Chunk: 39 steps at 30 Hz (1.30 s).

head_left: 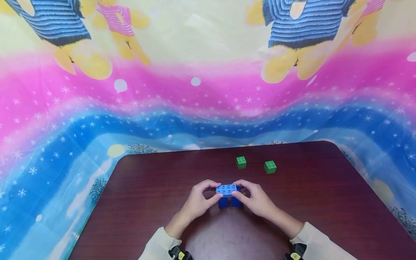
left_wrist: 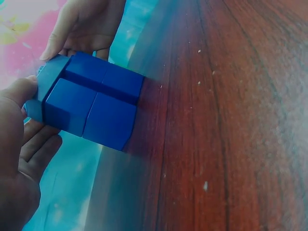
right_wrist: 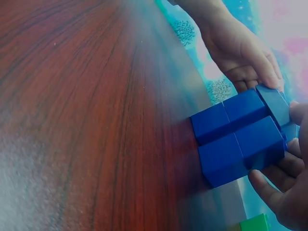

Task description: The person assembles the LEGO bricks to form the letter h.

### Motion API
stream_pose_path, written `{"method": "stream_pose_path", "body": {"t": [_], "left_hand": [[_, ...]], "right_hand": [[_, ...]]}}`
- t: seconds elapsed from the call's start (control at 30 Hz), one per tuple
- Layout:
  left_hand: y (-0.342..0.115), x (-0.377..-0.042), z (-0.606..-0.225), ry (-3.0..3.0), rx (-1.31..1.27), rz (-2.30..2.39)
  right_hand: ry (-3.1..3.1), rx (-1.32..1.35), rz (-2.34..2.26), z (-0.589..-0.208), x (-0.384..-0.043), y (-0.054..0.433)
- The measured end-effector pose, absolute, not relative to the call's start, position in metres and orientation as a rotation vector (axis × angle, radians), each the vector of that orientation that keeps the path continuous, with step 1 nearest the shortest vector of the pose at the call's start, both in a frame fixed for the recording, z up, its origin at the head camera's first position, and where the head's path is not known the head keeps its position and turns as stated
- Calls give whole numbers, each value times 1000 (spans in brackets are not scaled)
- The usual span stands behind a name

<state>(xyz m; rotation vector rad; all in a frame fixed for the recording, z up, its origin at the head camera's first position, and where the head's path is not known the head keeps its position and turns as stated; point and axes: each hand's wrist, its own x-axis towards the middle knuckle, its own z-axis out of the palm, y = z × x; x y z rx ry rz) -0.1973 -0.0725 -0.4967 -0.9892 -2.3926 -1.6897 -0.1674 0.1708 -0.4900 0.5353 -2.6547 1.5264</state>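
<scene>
A light blue brick with studs on top (head_left: 226,189) lies across two dark blue brick stacks standing side by side on the table. The left stack (head_left: 223,203) and right stack (head_left: 236,202) each show two bricks in the wrist views, with a narrow gap between. My left hand (head_left: 200,199) pinches the light blue brick's left end between thumb and fingers. At its right end, my right hand (head_left: 256,199) pinches it too. In the right wrist view, part of the right stack's top shows beside the light blue brick (right_wrist: 273,105). Whether the brick is pressed fully down, I cannot tell.
Two green bricks stand behind the hands, one (head_left: 241,162) farther left and the other (head_left: 270,167) to the right. The dark brown table (head_left: 156,180) ends at a patterned cloth (head_left: 201,97) hanging behind and around it.
</scene>
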Motion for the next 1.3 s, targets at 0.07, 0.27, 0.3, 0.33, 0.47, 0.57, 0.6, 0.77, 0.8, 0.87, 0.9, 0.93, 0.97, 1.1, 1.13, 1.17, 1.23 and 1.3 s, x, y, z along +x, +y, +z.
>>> {"method": "stream_pose_path", "body": {"t": [0.07,0.27,0.3,0.33,0.47,0.57,0.6,0.77,0.8,0.87,0.9,0.93,0.97,1.1,1.13,1.17,1.23,1.3], "left_hand": [[-72,-197,-496,-2395,-995,-1685],[-72,-197,-496,-2383,-1004,-1714],[-72,-198,-496,-2383,-1004,-1718],[-72,-198,-496,-2386,-1004,-1718],[-72,-199,-495,-2407,-996,-1711],[-72,-199,-494,-2426,-980,-1707],[-73,-199,-493,-2430,-974,-1708],[-72,-201,-492,-2431,-999,-1665],[-71,-201,-492,-2429,-1005,-1658],[-71,-200,-492,-2428,-1012,-1652],[-71,-200,-492,-2430,-1010,-1650],[-71,-200,-491,-2434,-1004,-1648],[-71,-199,-491,-2440,-996,-1649],[-71,-199,-490,-2463,-975,-1634],[-71,-199,-490,-2463,-975,-1635],[-71,-199,-491,-2463,-976,-1639],[-72,-200,-491,-2461,-981,-1648],[-72,-200,-491,-2453,-990,-1652]], "right_hand": [[-2651,551,1538,-490,-167,171],[-2665,571,1554,-490,-167,173],[-2672,568,1551,-489,-167,173],[-2684,566,1533,-488,-167,174],[-2730,578,1414,-486,-166,176],[-2745,612,1337,-486,-168,178],[-2748,624,1322,-487,-168,178],[-2734,686,1304,-488,-171,181],[-2737,688,1304,-488,-171,182],[-2743,700,1300,-488,-171,184],[-2748,704,1297,-488,-171,185],[-2751,711,1291,-488,-171,186],[-2752,717,1287,-488,-172,186],[-2753,727,1292,-488,-172,186],[-2751,722,1303,-487,-172,186],[-2746,712,1317,-487,-171,186],[-2729,695,1350,-487,-172,184],[-2705,670,1381,-487,-172,183]]}}
